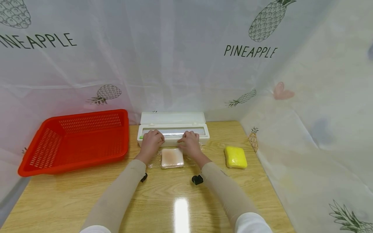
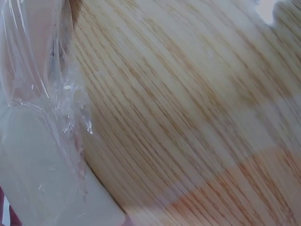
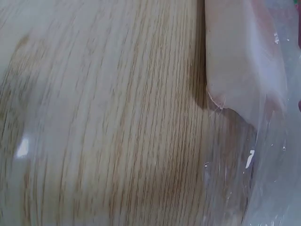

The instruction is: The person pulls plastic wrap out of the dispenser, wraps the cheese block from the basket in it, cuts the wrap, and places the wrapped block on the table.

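A white cling film dispenser [image 1: 173,126] stands at the table's back with its lid up, a film roll inside and a green piece at its left end. Clear cling film [image 2: 70,108] stretches from its front over a bread-slice-shaped block [image 1: 172,158], white with a tan middle. My left hand [image 1: 152,142] is at the dispenser's front edge, left of centre, its curled fingers pinching the film. My right hand [image 1: 190,144] pinches the film along the same edge, further right. The block's side [image 3: 235,52] shows under film in the right wrist view. Fingertips are partly hidden.
A red plastic basket [image 1: 125,136] stands on the left of the wooden table [image 1: 157,207]. On the right lies a yellow wrapped block [image 1: 235,157]. A pineapple-print curtain [image 1: 180,64] hangs right behind the table and along its right side.
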Motion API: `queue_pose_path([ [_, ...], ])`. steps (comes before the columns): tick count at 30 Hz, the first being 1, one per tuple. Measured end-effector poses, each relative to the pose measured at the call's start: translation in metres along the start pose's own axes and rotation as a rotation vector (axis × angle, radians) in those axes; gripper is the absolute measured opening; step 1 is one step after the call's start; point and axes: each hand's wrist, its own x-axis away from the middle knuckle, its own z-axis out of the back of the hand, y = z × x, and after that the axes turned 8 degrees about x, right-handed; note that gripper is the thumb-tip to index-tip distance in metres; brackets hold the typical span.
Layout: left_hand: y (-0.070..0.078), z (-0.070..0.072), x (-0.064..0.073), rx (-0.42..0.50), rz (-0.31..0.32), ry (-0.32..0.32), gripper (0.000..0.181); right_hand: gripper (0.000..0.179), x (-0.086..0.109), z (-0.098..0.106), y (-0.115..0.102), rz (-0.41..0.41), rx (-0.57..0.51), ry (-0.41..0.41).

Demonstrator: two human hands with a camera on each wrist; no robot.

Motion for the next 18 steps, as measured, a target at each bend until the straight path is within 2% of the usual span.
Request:
queue_pose_path([
  [6, -0.001, 0.000, 0.000, -0.001, 0.003, -0.009, 0.011, 0.007, 0.003, 0.001, -0.001, -0.005, -0.054, 0.034],
  [13, -0.001, 0.003, 0.001, -0.002, -0.005, -0.009, 0.012, 0.019, 0.011, 0.001, 0.001, -0.025, -0.077, 0.122],
  [18, 0.006, 0.009, 0.007, 0.006, 0.008, 0.008, 0.014, 0.019, 0.021, 0.003, 0.008, -0.029, -0.149, 0.244],
])
